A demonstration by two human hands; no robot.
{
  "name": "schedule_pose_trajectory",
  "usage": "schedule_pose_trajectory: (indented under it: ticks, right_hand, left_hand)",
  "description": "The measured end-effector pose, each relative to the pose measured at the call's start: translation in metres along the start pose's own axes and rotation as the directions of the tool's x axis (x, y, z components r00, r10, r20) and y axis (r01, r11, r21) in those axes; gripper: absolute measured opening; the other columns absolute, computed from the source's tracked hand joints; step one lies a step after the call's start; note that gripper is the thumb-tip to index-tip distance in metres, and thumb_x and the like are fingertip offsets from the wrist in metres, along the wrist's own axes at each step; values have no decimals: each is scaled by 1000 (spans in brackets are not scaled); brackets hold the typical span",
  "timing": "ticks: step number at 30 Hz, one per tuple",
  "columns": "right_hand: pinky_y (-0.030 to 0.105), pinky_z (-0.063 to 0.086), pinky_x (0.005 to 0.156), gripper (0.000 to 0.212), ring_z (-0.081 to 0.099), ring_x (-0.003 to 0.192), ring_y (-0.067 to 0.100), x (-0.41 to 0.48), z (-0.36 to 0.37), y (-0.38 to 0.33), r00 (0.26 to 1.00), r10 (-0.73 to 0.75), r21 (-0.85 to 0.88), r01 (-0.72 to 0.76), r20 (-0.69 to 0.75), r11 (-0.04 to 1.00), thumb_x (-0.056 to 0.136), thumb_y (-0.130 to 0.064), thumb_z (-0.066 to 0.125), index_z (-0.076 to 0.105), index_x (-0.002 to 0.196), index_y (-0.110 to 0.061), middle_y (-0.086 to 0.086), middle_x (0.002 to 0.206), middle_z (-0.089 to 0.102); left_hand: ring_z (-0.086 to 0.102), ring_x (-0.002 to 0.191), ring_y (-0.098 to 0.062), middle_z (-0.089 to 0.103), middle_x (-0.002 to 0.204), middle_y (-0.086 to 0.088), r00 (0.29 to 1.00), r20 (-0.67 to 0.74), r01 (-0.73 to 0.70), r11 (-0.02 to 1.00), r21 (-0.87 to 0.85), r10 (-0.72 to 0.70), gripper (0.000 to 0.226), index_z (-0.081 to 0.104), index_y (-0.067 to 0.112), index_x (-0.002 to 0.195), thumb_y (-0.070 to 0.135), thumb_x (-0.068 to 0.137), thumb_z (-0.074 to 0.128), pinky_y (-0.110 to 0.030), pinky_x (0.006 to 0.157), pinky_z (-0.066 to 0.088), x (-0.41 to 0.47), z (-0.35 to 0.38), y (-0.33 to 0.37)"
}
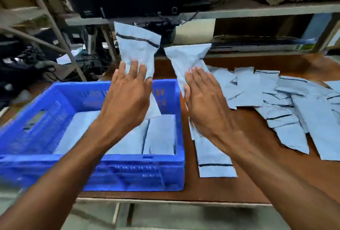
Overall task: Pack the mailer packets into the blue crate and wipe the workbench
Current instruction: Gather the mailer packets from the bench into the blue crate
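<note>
Partway through packing, by the look of it. Pinching one crumpled mailer packet (137, 49) in the left grip (128, 90) above the blue crate (150, 172), clutching a second packet (185, 55) in the right grip (202, 97) just right of the crate. Already flat inside the crate: packed packets (160, 134). Left to gather right of the crate: many loose packets (294, 104) on the bench (220, 189). Wiping seemingly not begun.

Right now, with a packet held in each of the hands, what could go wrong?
1. The right hand holds the right packet over the workbench, beside the blue crate; released now, it would likely miss.
2. The left hand grips the left packet at its crumpled middle only, so it might slip.
</note>
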State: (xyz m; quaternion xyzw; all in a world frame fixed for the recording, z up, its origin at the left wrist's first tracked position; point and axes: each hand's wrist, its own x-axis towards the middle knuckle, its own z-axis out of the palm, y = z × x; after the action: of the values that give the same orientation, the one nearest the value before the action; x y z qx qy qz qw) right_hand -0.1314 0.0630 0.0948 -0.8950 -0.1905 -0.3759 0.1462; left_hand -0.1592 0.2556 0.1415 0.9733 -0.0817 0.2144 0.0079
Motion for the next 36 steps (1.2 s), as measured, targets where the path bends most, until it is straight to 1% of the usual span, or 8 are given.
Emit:
schedule_pose_trajectory:
  ticks: [7,15,18,21,26,29,32,36]
  right_hand:
    - [39,34,94,32,58,102,34,41,83,-151,929,-165,78,147,331,986,95,-18,34,63,102,-5,15,101,66]
    - [40,45,88,26,53,114,32,31,161,-234,757,-77,-47,141,649,989,89,-12,50,65,109,-9,13,114,64]
    - [42,46,87,29,51,116,36,28,180,-250,605,-54,3,86,795,996,86,-12,49,65,109,-9,15,118,62]
    - [47,46,91,37,52,117,41,25,202,-252,329,-43,40,18,943,999,85,-22,46,63,115,-9,18,123,56]
    - [45,35,104,87,30,139,39,46,213,-229,351,8,3,-32,936,999,69,-53,61,34,143,-18,20,148,34]
    - [55,-3,119,146,-16,148,32,46,221,-216,107,8,-33,239,994,970,55,-65,82,-23,150,-32,12,159,-26]
    - [57,-13,116,149,-18,148,31,27,234,-217,19,11,-17,310,1000,951,55,-73,78,-28,149,-27,16,159,-24]
    - [59,-10,115,143,-7,150,33,31,232,-219,-14,-1,6,320,1000,947,57,-78,73,-21,152,-27,18,162,-9]
  left_hand:
    - [60,92,-53,60,100,-31,959,258,105,993,49,-114,17,62,-11,93,2,90,51,-63,74,53,-58,38,-177]
    - [38,128,-40,41,135,-18,737,676,-57,993,99,-25,35,52,8,123,18,101,26,-55,108,31,-54,102,-247]
    - [18,144,-42,18,156,-20,561,828,-88,992,91,-27,47,30,13,150,16,103,27,-57,113,25,-53,113,-252]
    - [12,149,-39,-7,163,-17,413,908,11,997,75,-73,68,-1,19,157,51,103,25,-47,118,20,-56,117,-265]
    - [-4,151,-33,-18,163,-4,600,800,-88,992,87,-17,111,-11,27,155,76,79,53,-55,119,13,-39,119,-293]
    - [-21,148,-29,-31,159,-3,466,885,-195,974,115,-11,139,-25,25,151,83,62,64,-60,117,0,-35,131,-305]
    - [-19,149,-28,-32,158,-4,369,929,-208,971,118,-34,143,-30,21,149,83,62,65,-57,118,-3,-43,142,-318]
    - [-17,149,-29,-27,160,-6,405,914,-192,973,127,-39,144,-27,19,150,81,61,68,-54,119,-1,-44,139,-322]
